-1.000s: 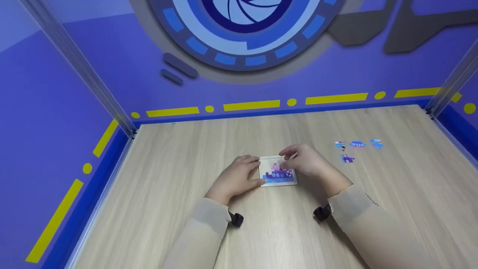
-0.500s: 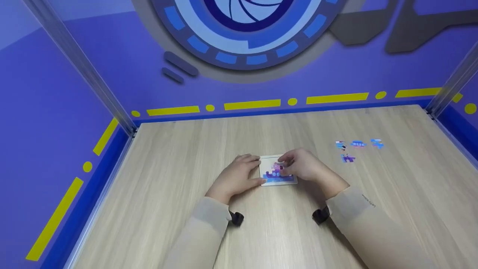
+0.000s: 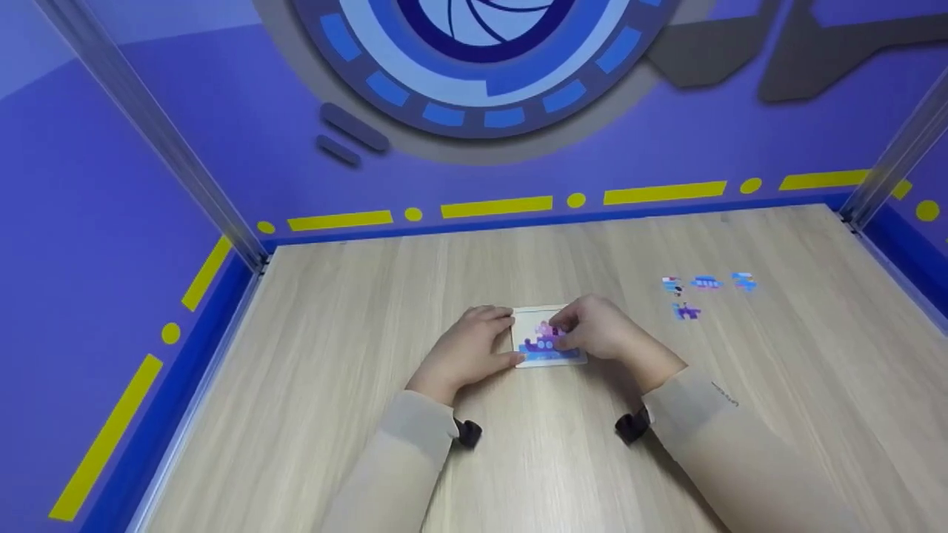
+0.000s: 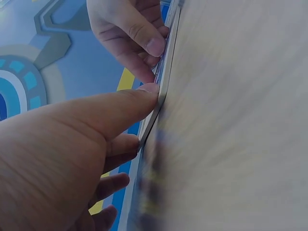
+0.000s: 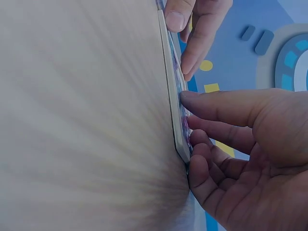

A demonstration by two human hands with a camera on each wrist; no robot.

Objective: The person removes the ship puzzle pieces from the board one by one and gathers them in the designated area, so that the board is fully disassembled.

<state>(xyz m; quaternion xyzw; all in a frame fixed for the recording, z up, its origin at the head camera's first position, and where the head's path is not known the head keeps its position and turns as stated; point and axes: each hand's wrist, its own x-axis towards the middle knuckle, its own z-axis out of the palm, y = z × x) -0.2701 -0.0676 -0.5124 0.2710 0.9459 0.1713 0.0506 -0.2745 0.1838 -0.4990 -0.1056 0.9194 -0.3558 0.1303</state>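
Purple walls with yellow dashes and a big blue ring emblem close round the pale wood desk (image 3: 370, 311) I am working over. At its middle lies the white puzzle tray (image 3: 530, 320), flat on the wood. My left hand (image 3: 465, 354) steadies the tray's left edge, thumb against the near corner and fingers relaxed along the side. My right hand (image 3: 601, 331) rests on the tray's right part, its fingertips (image 5: 188, 97) pressing down on the picture, not pinching anything I can see. Well off to the right lie four loose puzzle pieces (image 3: 703, 292).
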